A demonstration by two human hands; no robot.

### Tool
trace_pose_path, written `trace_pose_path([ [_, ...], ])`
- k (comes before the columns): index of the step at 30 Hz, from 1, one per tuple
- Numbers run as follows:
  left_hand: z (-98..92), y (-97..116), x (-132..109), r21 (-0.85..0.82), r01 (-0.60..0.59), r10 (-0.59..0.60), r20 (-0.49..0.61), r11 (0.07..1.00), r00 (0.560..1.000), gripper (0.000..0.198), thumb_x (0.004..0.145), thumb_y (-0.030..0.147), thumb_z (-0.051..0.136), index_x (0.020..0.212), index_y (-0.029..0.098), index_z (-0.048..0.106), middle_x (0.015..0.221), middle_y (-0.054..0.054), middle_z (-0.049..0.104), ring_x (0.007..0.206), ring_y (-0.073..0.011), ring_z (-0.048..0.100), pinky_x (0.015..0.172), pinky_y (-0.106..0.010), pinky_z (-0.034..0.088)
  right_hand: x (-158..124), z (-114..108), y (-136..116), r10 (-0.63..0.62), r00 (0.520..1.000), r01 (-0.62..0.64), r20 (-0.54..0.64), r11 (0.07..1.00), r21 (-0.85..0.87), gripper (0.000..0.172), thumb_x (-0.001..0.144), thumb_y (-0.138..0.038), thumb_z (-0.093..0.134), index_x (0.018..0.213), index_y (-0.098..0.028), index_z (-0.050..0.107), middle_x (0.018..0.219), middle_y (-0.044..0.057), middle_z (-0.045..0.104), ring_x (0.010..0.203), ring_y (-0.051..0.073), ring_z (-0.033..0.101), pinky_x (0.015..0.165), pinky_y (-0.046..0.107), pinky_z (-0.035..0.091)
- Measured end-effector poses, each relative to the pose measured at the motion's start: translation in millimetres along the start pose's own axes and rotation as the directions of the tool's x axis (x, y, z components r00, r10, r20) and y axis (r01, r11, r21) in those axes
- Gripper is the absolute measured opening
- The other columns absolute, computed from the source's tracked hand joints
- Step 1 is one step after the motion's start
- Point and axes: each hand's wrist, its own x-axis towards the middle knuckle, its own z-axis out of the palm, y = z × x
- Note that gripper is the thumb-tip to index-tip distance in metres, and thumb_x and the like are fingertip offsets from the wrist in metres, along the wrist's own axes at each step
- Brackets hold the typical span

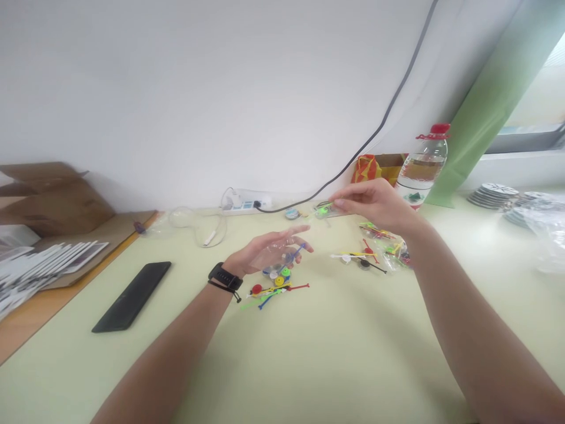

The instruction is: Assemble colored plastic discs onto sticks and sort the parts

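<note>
My left hand point(260, 250), with a black watch on its wrist, is loosely curled around a clear plastic bag point(271, 253). A blue plastic arrow point(296, 253) shows at its fingers; whether it is inside the bag I cannot tell. Below this hand lies a loose pile of colored plastic arrows point(282, 290) and round discs, among them a yellow disc point(279, 281). My right hand point(371, 203) is closed in a pinch at a small clear bag point(324, 209) with a bright green piece in it. White, red and black arrows point(364, 256) lie beneath the right forearm's left side.
Filled small bags point(395, 253) lie by my right forearm. Behind stands a large water bottle point(421, 171) with a red cap. A power strip point(247, 201) and cable point(375, 129) run along the wall. At left are a black phone-like slab point(132, 297), stacked white cards point(53, 265) and a cardboard box point(57, 197).
</note>
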Motion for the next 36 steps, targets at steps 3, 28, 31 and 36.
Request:
trace_pose_path([
  [3,2.3,0.3,0.9,-0.012,-0.001,0.001,-0.002,1.000,1.000,0.061,0.101,0.047,0.047,0.157,0.023,0.042,0.134,-0.019,0.060,0.097,-0.0250,0.060,0.083,-0.037,0.044,-0.3,2.0,-1.8,-0.001,1.000,0.001,-0.005,0.999,-0.035,0.032,0.084,-0.050,0.076,0.099,-0.023,0.081,0.096,0.007,0.079,0.094,0.027,0.072,0.081,0.038,0.059],
  [28,14.7,4.8,2.7,-0.014,0.020,-0.020,0.033,1.000,0.999,0.069,0.095,0.042,0.059,0.159,0.026,0.038,0.134,-0.017,0.060,0.093,-0.0222,0.058,0.080,-0.036,0.041,8.9,27.4,1.4,0.030,0.952,-0.021,0.305,0.999,-0.032,0.025,0.081,-0.043,0.074,0.088,-0.019,0.078,0.082,0.004,0.074,0.077,0.019,0.065,0.070,0.031,0.050],
  [31,16.4,4.7,3.3,0.005,0.014,-0.014,0.018,1.000,1.000,0.068,0.094,0.043,0.060,0.157,0.028,0.040,0.133,-0.017,0.061,0.092,-0.0223,0.059,0.079,-0.035,0.042,9.5,25.9,2.4,0.044,0.936,-0.012,0.350,0.996,-0.093,0.024,0.080,-0.045,0.075,0.084,-0.022,0.080,0.078,0.002,0.074,0.072,0.019,0.065,0.066,0.030,0.049],
  [36,18.8,5.3,4.7,0.031,0.021,-0.023,0.033,0.999,0.999,0.065,0.094,0.044,0.061,0.154,0.027,0.045,0.131,-0.016,0.062,0.092,-0.0231,0.059,0.078,-0.034,0.042,9.0,27.8,3.8,0.047,0.907,0.019,0.418,0.988,-0.152,0.024,0.082,-0.045,0.072,0.090,-0.025,0.083,0.082,0.001,0.076,0.076,0.020,0.066,0.068,0.030,0.049],
])
